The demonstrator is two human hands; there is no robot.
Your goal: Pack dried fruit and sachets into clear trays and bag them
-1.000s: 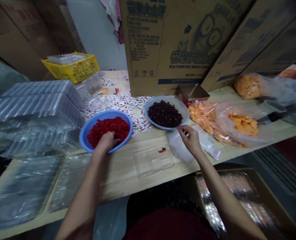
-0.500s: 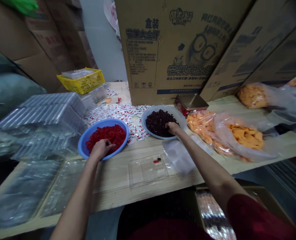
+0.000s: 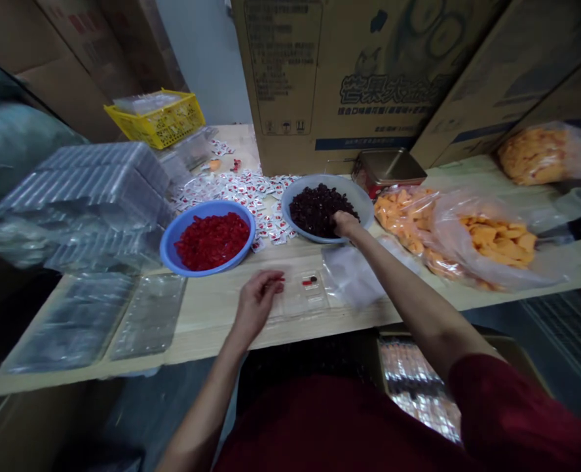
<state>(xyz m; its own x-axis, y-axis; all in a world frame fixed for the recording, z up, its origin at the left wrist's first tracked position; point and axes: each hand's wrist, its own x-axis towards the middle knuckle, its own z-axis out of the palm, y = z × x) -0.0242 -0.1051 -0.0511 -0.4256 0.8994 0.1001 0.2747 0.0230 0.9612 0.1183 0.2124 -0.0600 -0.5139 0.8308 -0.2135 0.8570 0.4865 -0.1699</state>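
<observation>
My left hand (image 3: 259, 301) is over the left side of a clear plastic tray (image 3: 295, 303), its fingers pinched around a small red piece that shows at the fingertips. One red piece (image 3: 306, 282) and one dark piece (image 3: 314, 280) lie in the tray. My right hand (image 3: 345, 225) reaches into a pale bowl (image 3: 363, 196) of dark, glossy pieces (image 3: 317, 203). Its fingers are closed among them, and what they grip is hidden. Left of that bowl stands a blue bowl (image 3: 168, 250) filled with red, candy-like pieces (image 3: 211, 241).
Stacked clear trays (image 3: 88, 177) and a yellow basket (image 3: 172, 121) stand at left. Small printed packets (image 3: 241, 190) lie behind the bowls. A red tin (image 3: 388, 167), bags of orange pieces (image 3: 496, 239) and a large carton (image 3: 290, 78) are farther back and right.
My left hand has left the blue bowl and moved right to the tray with a red piece. My right hand remains in the dark pieces. The view has tilted down.
</observation>
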